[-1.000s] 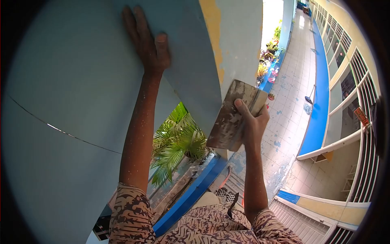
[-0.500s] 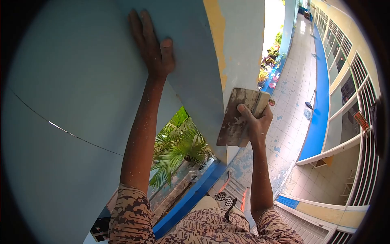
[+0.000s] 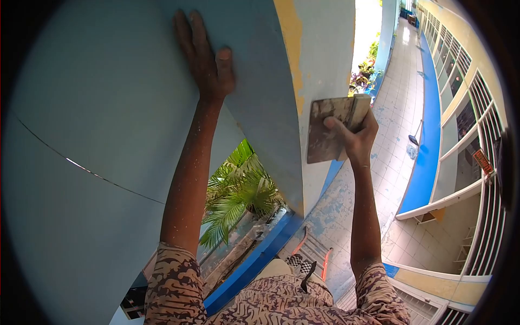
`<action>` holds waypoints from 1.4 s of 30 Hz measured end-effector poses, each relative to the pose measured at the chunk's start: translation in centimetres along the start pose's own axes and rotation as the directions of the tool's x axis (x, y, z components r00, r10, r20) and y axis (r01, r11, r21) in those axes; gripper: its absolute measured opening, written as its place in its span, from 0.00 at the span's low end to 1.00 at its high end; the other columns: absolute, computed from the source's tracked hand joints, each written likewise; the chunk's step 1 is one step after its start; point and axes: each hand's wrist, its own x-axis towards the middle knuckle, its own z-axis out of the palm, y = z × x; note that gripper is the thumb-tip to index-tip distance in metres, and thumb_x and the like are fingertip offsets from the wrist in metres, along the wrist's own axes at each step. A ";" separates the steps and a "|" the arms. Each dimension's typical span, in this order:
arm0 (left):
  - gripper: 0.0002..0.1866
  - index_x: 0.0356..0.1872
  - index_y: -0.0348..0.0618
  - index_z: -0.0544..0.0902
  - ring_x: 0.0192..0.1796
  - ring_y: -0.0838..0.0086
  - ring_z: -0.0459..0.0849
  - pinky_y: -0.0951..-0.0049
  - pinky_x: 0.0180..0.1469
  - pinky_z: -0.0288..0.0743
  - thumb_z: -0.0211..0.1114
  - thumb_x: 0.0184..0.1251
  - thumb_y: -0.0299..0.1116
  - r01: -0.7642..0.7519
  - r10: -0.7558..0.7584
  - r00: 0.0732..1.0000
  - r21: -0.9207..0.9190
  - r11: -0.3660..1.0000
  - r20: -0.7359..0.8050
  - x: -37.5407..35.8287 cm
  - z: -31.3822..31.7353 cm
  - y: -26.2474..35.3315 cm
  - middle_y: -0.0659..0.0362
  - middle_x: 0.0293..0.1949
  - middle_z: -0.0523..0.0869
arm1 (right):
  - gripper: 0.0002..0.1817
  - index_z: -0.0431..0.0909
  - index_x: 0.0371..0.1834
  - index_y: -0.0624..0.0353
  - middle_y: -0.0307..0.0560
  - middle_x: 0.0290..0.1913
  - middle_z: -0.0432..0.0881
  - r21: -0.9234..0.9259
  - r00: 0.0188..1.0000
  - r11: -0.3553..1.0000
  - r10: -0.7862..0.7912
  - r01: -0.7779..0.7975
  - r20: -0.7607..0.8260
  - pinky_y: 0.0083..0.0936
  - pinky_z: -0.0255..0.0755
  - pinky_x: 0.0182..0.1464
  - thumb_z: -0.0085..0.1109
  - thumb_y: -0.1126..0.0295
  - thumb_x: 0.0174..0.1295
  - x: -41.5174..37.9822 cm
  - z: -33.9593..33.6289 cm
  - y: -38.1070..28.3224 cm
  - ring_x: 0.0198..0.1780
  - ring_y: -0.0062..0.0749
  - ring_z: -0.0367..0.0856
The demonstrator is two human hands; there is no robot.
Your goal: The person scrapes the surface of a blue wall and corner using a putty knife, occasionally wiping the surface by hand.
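My left hand (image 3: 208,62) lies against the blue-grey wall (image 3: 108,108) at the upper left, its fingers spread and nothing in it. Right of centre, my right hand (image 3: 357,135) grips a flat, stained rectangular trowel (image 3: 327,138), thumb on its face and fingers behind its handle bar. The trowel is beside the pale face of the pillar (image 3: 325,59), to the right of a strip of yellowish bare paint (image 3: 290,38). Whether its edge touches the surface I cannot tell.
Below me stands an orange-railed ladder (image 3: 314,254), near a blue ledge (image 3: 254,265). Palm leaves (image 3: 244,189) show through an opening. A tiled corridor (image 3: 395,124) runs along barred windows (image 3: 466,108) on the right, with a long-handled broom (image 3: 414,139).
My right hand has moved up and to the right with the trowel, which is now more upright. My left hand has stayed nearly in place on the wall.
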 end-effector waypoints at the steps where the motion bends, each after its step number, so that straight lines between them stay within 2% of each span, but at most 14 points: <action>1: 0.46 0.84 0.34 0.50 0.85 0.39 0.49 0.42 0.82 0.48 0.29 0.84 0.66 0.007 -0.007 1.000 0.005 1.000 -0.003 0.0 0.0 0.0 0.33 0.83 0.48 | 0.30 0.79 0.51 0.70 0.53 0.42 0.90 0.050 1.000 0.998 0.025 -0.026 0.016 0.30 0.86 0.47 0.86 0.66 0.50 0.4 0.1 -0.3 0.42 0.33 0.91; 5: 0.46 0.84 0.33 0.51 0.84 0.39 0.50 0.42 0.82 0.48 0.29 0.84 0.67 0.007 -0.007 1.000 0.021 1.000 0.006 -0.2 0.0 0.1 0.33 0.83 0.48 | 0.28 0.81 0.50 0.69 0.54 0.43 0.91 -0.181 0.946 0.953 -0.193 0.244 0.260 0.32 0.87 0.46 0.85 0.68 0.49 0.5 2.1 -1.8 0.41 0.35 0.92; 8: 0.46 0.84 0.33 0.51 0.84 0.38 0.50 0.42 0.82 0.48 0.28 0.84 0.66 0.019 -0.019 1.000 0.019 1.000 -0.012 0.0 0.3 0.1 0.33 0.83 0.49 | 0.27 0.81 0.50 0.68 0.54 0.42 0.91 0.235 0.998 0.972 -0.004 -0.011 0.064 0.32 0.88 0.46 0.84 0.68 0.50 1.0 0.8 -0.8 0.42 0.35 0.92; 9: 0.46 0.84 0.33 0.51 0.84 0.38 0.50 0.41 0.82 0.48 0.29 0.84 0.66 0.018 -0.018 1.000 0.023 1.000 -0.003 -0.2 0.2 0.2 0.33 0.83 0.49 | 0.27 0.81 0.50 0.69 0.55 0.43 0.91 0.201 0.993 0.974 0.113 -0.103 -0.040 0.32 0.88 0.47 0.85 0.68 0.51 1.1 0.0 0.1 0.42 0.36 0.92; 14: 0.45 0.84 0.33 0.51 0.84 0.37 0.51 0.39 0.81 0.49 0.29 0.84 0.65 -0.016 0.016 1.000 0.014 1.000 -0.013 -0.4 0.4 0.1 0.32 0.83 0.49 | 0.30 0.79 0.51 0.70 0.52 0.43 0.90 -0.101 0.976 0.978 -0.168 0.183 0.137 0.31 0.87 0.46 0.86 0.68 0.49 0.4 0.3 -0.9 0.41 0.34 0.91; 17: 0.44 0.83 0.33 0.51 0.83 0.37 0.51 0.40 0.81 0.49 0.30 0.85 0.63 -0.004 0.004 1.000 0.017 1.000 -0.021 -0.3 0.3 0.0 0.31 0.82 0.49 | 0.31 0.79 0.49 0.68 0.49 0.42 0.90 0.149 0.997 0.986 0.077 -0.077 0.003 0.29 0.86 0.46 0.88 0.67 0.47 0.2 1.0 -1.4 0.41 0.31 0.90; 23: 0.43 0.83 0.33 0.54 0.84 0.37 0.51 0.42 0.81 0.49 0.32 0.86 0.62 -0.021 0.023 0.999 0.040 0.999 -0.048 -0.8 0.4 -0.3 0.32 0.82 0.51 | 0.26 0.83 0.42 0.65 0.46 0.38 0.91 0.075 1.000 0.997 0.026 -0.027 0.011 0.30 0.85 0.44 0.89 0.65 0.47 -0.9 1.8 -0.9 0.40 0.29 0.91; 27: 0.40 0.83 0.36 0.57 0.84 0.36 0.53 0.41 0.81 0.52 0.33 0.87 0.59 0.014 -0.012 0.999 0.057 0.998 -0.032 -1.5 0.4 0.1 0.33 0.83 0.52 | 0.24 0.84 0.44 0.64 0.50 0.37 0.92 -0.287 0.937 0.927 -0.147 0.243 0.318 0.27 0.84 0.41 0.87 0.65 0.50 -4.5 3.7 -1.0 0.39 0.27 0.91; 29: 0.38 0.83 0.37 0.57 0.83 0.35 0.54 0.41 0.80 0.53 0.33 0.87 0.58 0.036 -0.033 0.999 0.078 0.996 -0.034 -1.0 0.4 0.2 0.33 0.83 0.52 | 0.23 0.83 0.45 0.66 0.50 0.36 0.91 -0.150 0.944 0.946 -0.253 0.287 0.211 0.25 0.83 0.40 0.85 0.66 0.52 -4.8 4.8 -3.7 0.37 0.26 0.90; 31: 0.38 0.83 0.38 0.59 0.82 0.35 0.56 0.42 0.79 0.58 0.32 0.88 0.58 0.095 -0.102 0.994 0.139 0.986 0.046 -0.7 -0.1 0.7 0.33 0.82 0.54 | 0.21 0.83 0.44 0.67 0.50 0.35 0.91 0.171 0.993 0.984 0.065 -0.048 -0.095 0.24 0.82 0.40 0.83 0.68 0.55 -5.1 5.0 -5.2 0.36 0.26 0.90; 32: 0.38 0.83 0.38 0.59 0.82 0.35 0.56 0.42 0.79 0.58 0.32 0.88 0.58 0.098 -0.104 0.994 0.148 0.984 0.033 -0.6 -0.6 0.9 0.33 0.82 0.54 | 0.18 0.84 0.43 0.67 0.50 0.34 0.90 0.020 0.996 1.000 0.002 0.000 -0.085 0.26 0.81 0.38 0.81 0.70 0.56 -5.1 4.7 -5.9 0.34 0.26 0.89; 35: 0.34 0.83 0.44 0.61 0.81 0.36 0.60 0.44 0.76 0.67 0.39 0.88 0.54 0.145 -0.166 0.980 0.169 0.975 0.114 0.0 -2.0 2.4 0.35 0.81 0.57 | 0.15 0.84 0.41 0.66 0.51 0.33 0.90 -0.229 0.992 0.966 -0.109 0.119 0.058 0.29 0.80 0.36 0.80 0.71 0.56 -4.5 4.9 -7.4 0.31 0.28 0.88; 40: 0.32 0.79 0.53 0.70 0.75 0.44 0.72 0.49 0.69 0.78 0.66 0.75 0.39 0.380 -0.414 0.861 0.168 0.910 0.295 2.4 -5.4 4.7 0.44 0.74 0.73 | 0.13 0.83 0.38 0.64 0.55 0.29 0.86 -0.207 0.945 0.922 -0.312 0.326 0.098 0.34 0.78 0.33 0.78 0.72 0.57 -2.1 8.1 -7.9 0.28 0.44 0.87; 42: 0.30 0.76 0.52 0.74 0.74 0.46 0.73 0.50 0.68 0.78 0.68 0.74 0.38 0.264 -0.297 0.941 0.196 0.944 0.163 5.3 -7.7 4.9 0.46 0.73 0.75 | 0.12 0.82 0.38 0.64 0.56 0.30 0.86 -0.305 0.913 0.860 -0.378 0.409 0.156 0.34 0.79 0.32 0.77 0.72 0.58 -1.3 9.3 -5.7 0.28 0.48 0.88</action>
